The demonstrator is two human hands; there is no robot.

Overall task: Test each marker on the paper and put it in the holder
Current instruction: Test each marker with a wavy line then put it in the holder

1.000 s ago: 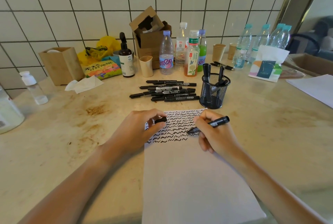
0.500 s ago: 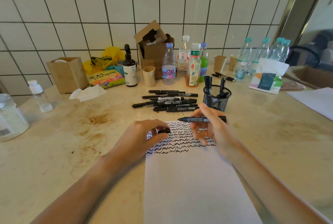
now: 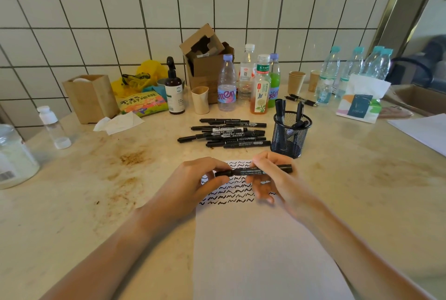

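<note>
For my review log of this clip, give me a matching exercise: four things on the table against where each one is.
Things:
1. marker
2. mesh holder
3. paper
4. loose markers

Places:
A. lying in a pile left of the holder
B. held level between both hands
C. flat under the hands, squiggles at its far end
D. standing right of the pile, markers inside

Pairs: 1-B, 2-D, 3-C, 4-A

You find bare surface [image 3: 350, 191] right of the paper [image 3: 260, 246]; markers [image 3: 231, 133] and holder [image 3: 290, 134] block the far side.

White tiled wall [image 3: 169, 10], stained countertop [image 3: 96, 191]
</note>
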